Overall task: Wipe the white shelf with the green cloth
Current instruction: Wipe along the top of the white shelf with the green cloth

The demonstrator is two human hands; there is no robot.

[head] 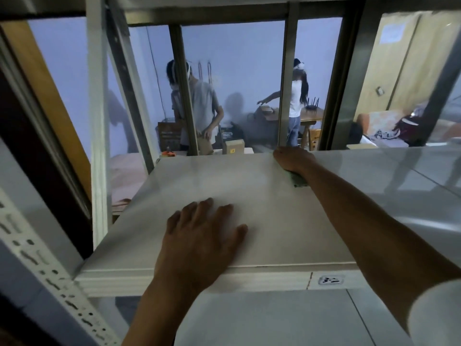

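Hands: two; left hand [202, 236] flat, fingers spread, on the white shelf [274, 221].
Cloth: one green cloth [298, 179], under the right hand [293, 159] at the far edge; grip unclear.
Room: bare shelf between the hands.

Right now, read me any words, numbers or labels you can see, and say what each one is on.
"3-2", handwritten and blurred so uncertain: small white label on the white shelf front edge.
Paper sheet on the wooden door: too blurred to read.
Yellow sticker on a cardboard box: too small to read.
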